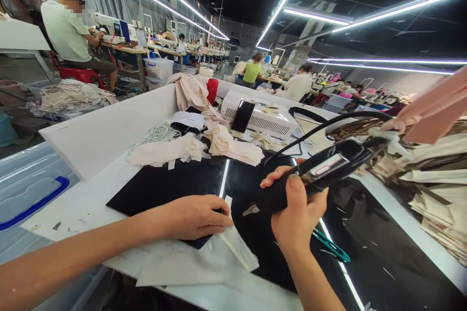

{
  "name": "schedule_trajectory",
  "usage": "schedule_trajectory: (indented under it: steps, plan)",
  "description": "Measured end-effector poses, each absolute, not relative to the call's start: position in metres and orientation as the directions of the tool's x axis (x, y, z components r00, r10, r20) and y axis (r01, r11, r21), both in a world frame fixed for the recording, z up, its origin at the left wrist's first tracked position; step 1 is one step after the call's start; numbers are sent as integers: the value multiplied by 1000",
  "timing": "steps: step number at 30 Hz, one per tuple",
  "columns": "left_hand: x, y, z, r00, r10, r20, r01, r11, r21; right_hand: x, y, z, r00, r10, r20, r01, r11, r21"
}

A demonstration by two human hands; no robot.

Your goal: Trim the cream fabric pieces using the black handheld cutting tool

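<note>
In my right hand [297, 214] is a black corded handheld tool [321, 170], its fingers wrapped around the body. The tool's metal tip [251, 210] points left and down, just above the black board [270, 248] and to the right of the cloth. My left hand [199, 217] presses its closed fingertips onto a narrow cream fabric strip [239, 248] on the board. Another pale fabric piece [182, 269] lies along the near edge, below my left wrist. A teal-handled tool [332, 245] lies beside my right wrist.
Behind the board are stacked cream fabric pieces [237, 146], a coil of pale cord [158, 133], a phone [242, 116] and a white vented box [262, 114]. Fabric stacks [438, 194] line the right side; a pink cloth [434, 107] hangs there. Co-workers sit at sewing machines beyond.
</note>
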State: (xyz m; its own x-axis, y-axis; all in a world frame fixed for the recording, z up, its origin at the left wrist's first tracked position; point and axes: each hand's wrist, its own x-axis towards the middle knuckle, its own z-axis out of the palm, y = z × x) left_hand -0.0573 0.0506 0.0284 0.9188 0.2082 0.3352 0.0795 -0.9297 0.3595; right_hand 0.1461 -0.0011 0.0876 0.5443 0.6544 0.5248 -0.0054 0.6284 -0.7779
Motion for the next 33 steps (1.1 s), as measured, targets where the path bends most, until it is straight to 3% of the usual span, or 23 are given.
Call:
schedule_trajectory:
  steps: [5,10,13,17,21,25,28,33]
  plan:
    - [-46,43,32,882,265,390,147,-940,307,171,-11,90,480,651,588,140,605,-784]
    - [-25,29,32,891,278,359,181,-942,282,195,-25,92,515,678,524,343,398,-851]
    - [-16,24,28,913,269,306,203,-951,232,213,-35,88,426,727,539,470,331,-818]
    - [-14,23,23,919,233,317,209,-972,111,250,-53,65,206,791,577,706,288,-647]
    - [-17,26,22,932,133,338,180,-977,-112,302,-71,25,25,807,590,934,191,-301]
    - [-21,27,24,946,79,315,169,-948,-270,348,-80,-14,-56,813,580,995,91,-32]
    - [-21,28,26,948,190,256,248,-944,-217,365,-82,-33,-56,843,535,998,68,-2]
    - [-21,32,33,919,348,186,370,-924,-97,367,-80,-39,-49,857,514,994,92,-60]
